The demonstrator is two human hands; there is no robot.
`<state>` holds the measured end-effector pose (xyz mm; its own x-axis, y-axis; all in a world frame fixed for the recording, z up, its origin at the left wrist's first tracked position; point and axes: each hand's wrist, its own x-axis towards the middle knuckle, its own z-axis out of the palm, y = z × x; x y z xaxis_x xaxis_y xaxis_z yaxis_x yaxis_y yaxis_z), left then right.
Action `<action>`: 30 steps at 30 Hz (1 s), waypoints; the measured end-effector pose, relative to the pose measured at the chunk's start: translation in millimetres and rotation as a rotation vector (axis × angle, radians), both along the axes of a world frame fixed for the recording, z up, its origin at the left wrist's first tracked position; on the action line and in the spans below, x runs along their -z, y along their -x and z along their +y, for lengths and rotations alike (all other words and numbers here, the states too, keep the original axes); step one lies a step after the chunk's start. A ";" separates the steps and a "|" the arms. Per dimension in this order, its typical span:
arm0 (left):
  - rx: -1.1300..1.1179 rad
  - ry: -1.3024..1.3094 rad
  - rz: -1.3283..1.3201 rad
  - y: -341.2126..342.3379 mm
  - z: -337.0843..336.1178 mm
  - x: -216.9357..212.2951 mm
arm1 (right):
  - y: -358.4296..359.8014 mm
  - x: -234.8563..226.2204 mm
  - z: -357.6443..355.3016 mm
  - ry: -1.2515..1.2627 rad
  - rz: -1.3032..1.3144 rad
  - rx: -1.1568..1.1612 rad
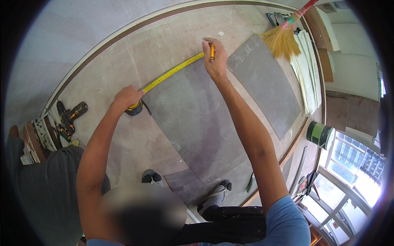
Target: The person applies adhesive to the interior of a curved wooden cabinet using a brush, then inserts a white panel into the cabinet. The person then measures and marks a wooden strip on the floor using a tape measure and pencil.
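My left hand is closed around a yellow and black tape measure. Its yellow blade is pulled out along the far edge of a large grey panel lying on the floor. At the other end of the blade is my right hand, with a short orange pencil gripped in its fingers. Whether those fingers also pinch the blade's tip is hidden. To the right of the big panel, a second grey panel lies flat with a narrow strip of floor between them.
A black and yellow cordless drill rests at the left by the wall. A straw broom stands at the far right beside stacked white sheets. Further right is a green bucket. Someone in grey clothing is close on my left.
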<state>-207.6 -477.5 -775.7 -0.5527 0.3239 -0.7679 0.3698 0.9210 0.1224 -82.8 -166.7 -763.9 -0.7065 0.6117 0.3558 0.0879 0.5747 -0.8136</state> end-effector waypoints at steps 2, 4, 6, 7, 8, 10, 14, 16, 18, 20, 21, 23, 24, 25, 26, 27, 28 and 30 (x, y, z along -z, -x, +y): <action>-0.037 0.005 -0.004 -1.9 4.0 -3.1 | 6.0 4.7 -21.5 0.236 -0.007 -0.156; -0.060 0.014 -0.012 -2.4 4.8 -5.9 | 14.0 10.1 -47.3 0.398 -0.042 -0.258; -0.060 0.023 -0.028 -1.5 5.2 -7.0 | 20.3 16.3 -68.3 0.482 -0.108 -0.301; -0.058 0.021 -0.025 -2.2 7.6 -6.9 | 21.6 23.8 -72.6 0.564 -0.096 -0.318; -0.055 0.019 -0.023 -2.5 10.3 -6.7 | 22.7 31.0 -75.6 0.646 -0.085 -0.334; -0.041 -0.014 -0.008 -0.9 5.7 -1.0 | 24.4 40.8 -79.4 0.717 -0.094 -0.363; -0.056 -0.057 0.017 -2.8 0.7 6.8 | 19.3 41.5 -73.5 0.709 -0.192 -0.416; -0.063 -0.058 0.004 -0.3 1.6 6.1 | 19.8 33.1 -70.7 0.702 -0.244 -0.445; -0.037 -0.073 -0.026 7.5 -8.8 18.0 | 19.8 28.0 -73.4 0.681 -0.290 -0.474; -0.013 -0.102 -0.041 11.9 -10.4 20.9 | 21.9 31.8 -72.0 0.726 -0.281 -0.433; -0.001 -0.116 -0.048 12.7 -10.1 22.8 | 23.0 33.6 -71.5 0.749 -0.276 -0.413; -0.027 -0.061 -0.085 14.5 -1.8 15.1 | 23.3 36.1 -69.9 0.694 -0.283 -0.438; -0.040 -0.033 -0.103 14.7 3.1 11.3 | 22.4 37.0 -68.6 0.667 -0.286 -0.450; -0.036 -0.031 -0.103 14.5 2.7 10.6 | 21.9 36.0 -70.7 0.663 -0.286 -0.464; -0.031 -0.029 -0.103 14.7 3.0 10.0 | 20.8 34.5 -71.2 0.658 -0.285 -0.478; -0.026 -0.027 -0.104 14.3 2.5 9.3 | 20.3 33.1 -71.6 0.653 -0.284 -0.491; -0.030 -0.024 -0.094 13.4 2.0 9.2 | 20.6 30.2 -71.0 0.703 -0.302 -0.471; -0.038 -0.017 -0.074 11.3 0.7 9.1 | 22.1 24.7 -70.6 0.801 -0.340 -0.427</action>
<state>-219.0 -476.8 -784.9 -0.5066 0.3173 -0.8017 0.3236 0.9318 0.1643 -104.9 -237.3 -788.7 -0.9137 0.2515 -0.3191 0.3032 -0.1010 -0.9476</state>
